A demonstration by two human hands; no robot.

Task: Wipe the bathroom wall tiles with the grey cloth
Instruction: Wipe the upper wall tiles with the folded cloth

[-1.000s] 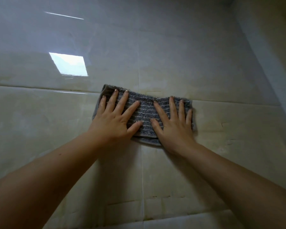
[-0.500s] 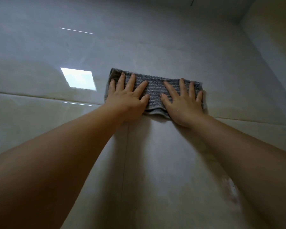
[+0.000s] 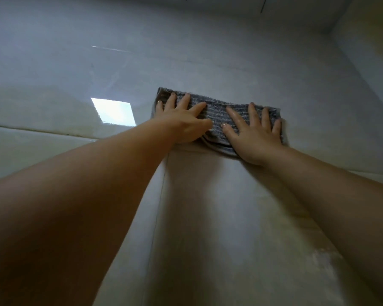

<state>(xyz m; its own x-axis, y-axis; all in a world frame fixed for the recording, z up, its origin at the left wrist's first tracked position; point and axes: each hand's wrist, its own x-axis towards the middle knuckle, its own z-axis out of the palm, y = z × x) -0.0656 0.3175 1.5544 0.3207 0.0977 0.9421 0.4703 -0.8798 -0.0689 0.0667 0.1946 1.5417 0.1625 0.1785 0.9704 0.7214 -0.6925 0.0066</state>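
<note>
Grey cloth (image 3: 217, 115), ribbed and folded into a long strip, lies flat against the glossy pale wall tiles (image 3: 208, 217), straddling a horizontal grout line. Left hand (image 3: 181, 120) and right hand (image 3: 255, 134) press it with fingers spread. One bright window reflection (image 3: 114, 111) shines left of it. One cloth, two hands.

light reflection (image 3: 114, 111): bright, four-sided, left of centre | light streak (image 3: 108, 49): thin, above the reflection | ceiling (image 3: 230, 5): along top edge | side wall (image 3: 374, 51): right | smudge (image 3: 323, 261): pale, lower right
</note>
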